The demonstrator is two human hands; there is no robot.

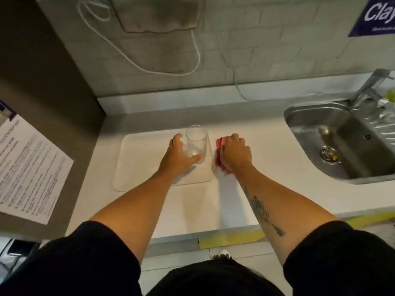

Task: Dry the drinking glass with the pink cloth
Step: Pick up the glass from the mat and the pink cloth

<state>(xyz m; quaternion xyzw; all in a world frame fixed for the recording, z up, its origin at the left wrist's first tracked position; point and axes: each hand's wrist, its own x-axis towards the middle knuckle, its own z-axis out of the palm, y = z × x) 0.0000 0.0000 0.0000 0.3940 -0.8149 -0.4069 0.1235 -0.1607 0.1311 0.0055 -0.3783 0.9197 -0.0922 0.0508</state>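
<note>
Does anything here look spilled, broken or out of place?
Nothing stands out. The drinking glass stands upright and whole on the mat, the left hand around it. The right hand rests on the pink cloth.

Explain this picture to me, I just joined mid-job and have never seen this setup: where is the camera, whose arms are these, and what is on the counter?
There is no machine here. The single picture comes from a wide-angle camera worn on a person's head, looking forward and down, so the two bare arms reaching away from you are the wearer's own. The left hand is wrapped around a clear drinking glass, which stands upright on a pale mat on the white counter. The right hand presses down on the pink cloth, which lies on the counter just right of the glass; only its edge shows under the hand. A steel sink with a tap sits at the far right. A printed sheet is on the left. Drying has not yet begun.
</note>
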